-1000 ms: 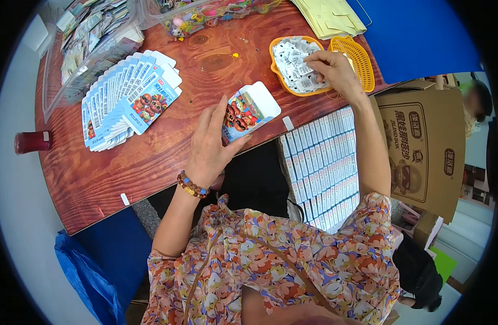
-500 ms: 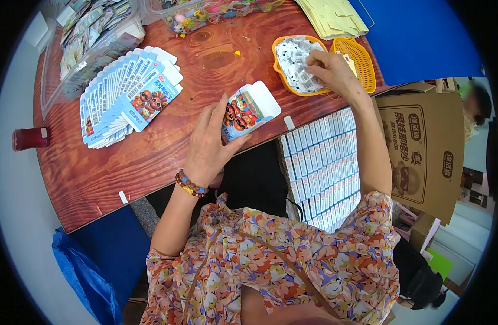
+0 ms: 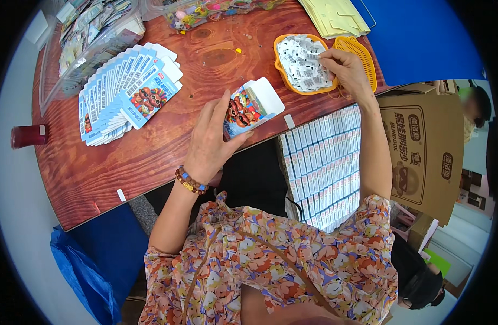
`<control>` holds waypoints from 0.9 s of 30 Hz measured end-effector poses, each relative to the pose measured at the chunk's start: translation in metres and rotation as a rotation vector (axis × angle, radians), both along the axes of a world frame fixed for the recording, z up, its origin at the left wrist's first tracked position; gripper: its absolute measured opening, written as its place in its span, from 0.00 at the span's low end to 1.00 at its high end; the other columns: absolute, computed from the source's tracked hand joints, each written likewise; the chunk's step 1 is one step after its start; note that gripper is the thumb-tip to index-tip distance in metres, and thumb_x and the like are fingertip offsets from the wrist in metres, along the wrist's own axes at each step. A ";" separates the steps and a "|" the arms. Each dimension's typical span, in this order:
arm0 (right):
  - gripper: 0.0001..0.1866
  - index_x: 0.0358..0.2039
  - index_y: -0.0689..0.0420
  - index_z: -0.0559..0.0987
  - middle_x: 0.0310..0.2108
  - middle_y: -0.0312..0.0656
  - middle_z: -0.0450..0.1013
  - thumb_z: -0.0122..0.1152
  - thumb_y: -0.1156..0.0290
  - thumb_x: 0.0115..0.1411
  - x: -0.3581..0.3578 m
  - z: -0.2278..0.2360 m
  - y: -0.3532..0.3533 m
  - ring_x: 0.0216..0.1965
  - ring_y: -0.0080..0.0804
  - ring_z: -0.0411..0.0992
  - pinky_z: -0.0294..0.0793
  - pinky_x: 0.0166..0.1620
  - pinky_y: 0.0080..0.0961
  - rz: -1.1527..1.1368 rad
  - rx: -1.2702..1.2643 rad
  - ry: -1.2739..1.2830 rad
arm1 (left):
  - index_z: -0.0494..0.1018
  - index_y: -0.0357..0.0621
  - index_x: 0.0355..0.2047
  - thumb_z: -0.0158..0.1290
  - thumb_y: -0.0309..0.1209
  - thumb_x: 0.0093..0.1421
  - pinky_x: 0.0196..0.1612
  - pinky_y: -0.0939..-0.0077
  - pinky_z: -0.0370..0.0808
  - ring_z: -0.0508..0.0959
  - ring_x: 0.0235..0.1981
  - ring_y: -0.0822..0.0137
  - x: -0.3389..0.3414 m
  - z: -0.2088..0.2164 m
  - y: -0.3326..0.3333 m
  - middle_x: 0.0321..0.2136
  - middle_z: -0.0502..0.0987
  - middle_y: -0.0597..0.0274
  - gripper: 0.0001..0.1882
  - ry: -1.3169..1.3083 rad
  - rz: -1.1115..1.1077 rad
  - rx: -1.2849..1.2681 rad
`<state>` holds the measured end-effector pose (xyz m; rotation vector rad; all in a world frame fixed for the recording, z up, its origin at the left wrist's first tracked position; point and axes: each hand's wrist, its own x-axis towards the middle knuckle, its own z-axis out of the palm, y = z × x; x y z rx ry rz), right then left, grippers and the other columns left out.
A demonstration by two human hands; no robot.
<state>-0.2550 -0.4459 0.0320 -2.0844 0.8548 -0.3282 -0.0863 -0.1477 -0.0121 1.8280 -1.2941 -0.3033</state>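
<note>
My left hand [image 3: 206,138] is closed around a small blue carton [image 3: 242,115] with cartoon faces on its front. The carton's white flap stands open at the upper right, and something flat shows inside. At the far right of the table, my right hand [image 3: 347,73] hovers over the right rim of a yellow plastic basket [image 3: 280,69]. Its thumb and fingers are pinched together; whatever lies between them is too small to name. Many small white printed packets [image 3: 302,57] fill the basket.
Flat blue cartons [image 3: 119,95] lie fanned at left, beside a clear bin of packets [image 3: 92,40]. Small colourful trinkets [image 3: 200,13] fill another bin. A second yellow basket [image 3: 362,57] and yellow sheets [image 3: 335,19] are at right. Packed cartons [image 3: 322,168] stand below the table edge, near a cardboard box [image 3: 422,151].
My right hand has drawn back a little to the right, from the middle of the packets toward the basket's rim. My left hand keeps the carton in nearly the same place.
</note>
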 end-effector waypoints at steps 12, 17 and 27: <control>0.04 0.33 0.58 0.81 0.20 0.27 0.70 0.62 0.71 0.62 0.011 0.047 0.049 0.22 0.08 0.65 0.61 0.25 0.11 0.190 0.164 0.037 | 0.61 0.36 0.64 0.69 0.32 0.49 0.52 0.58 0.74 0.74 0.51 0.47 -0.004 -0.002 -0.007 0.50 0.71 0.44 0.44 0.006 -0.005 0.005; 0.07 0.36 0.64 0.82 0.21 0.29 0.72 0.62 0.73 0.62 0.032 0.042 0.086 0.25 0.11 0.66 0.66 0.29 0.14 0.394 0.052 0.154 | 0.60 0.37 0.64 0.69 0.31 0.48 0.52 0.58 0.74 0.74 0.50 0.46 -0.009 -0.007 -0.015 0.50 0.71 0.45 0.44 -0.032 -0.009 -0.041; 0.16 0.44 0.61 0.82 0.29 0.37 0.78 0.63 0.65 0.59 0.033 0.011 0.005 0.30 0.22 0.72 0.70 0.33 0.26 0.050 -0.425 0.309 | 0.60 0.36 0.64 0.68 0.31 0.49 0.49 0.59 0.75 0.75 0.48 0.48 -0.005 -0.008 -0.006 0.49 0.71 0.45 0.44 0.008 0.019 -0.058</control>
